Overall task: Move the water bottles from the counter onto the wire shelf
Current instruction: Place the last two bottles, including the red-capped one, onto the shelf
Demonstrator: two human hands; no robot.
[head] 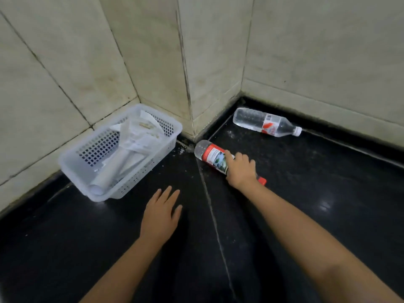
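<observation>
Now the right hand [240, 169] curls its fingers over a clear plastic water bottle with a red label and red cap [209, 155], lying on the glossy black stone counter [306, 182]. Farther right lies a second clear bottle with a white cap [265, 122]. The left hand [160, 215] hovers flat, fingers spread, near a white perforated plastic basket [118, 149].
</observation>
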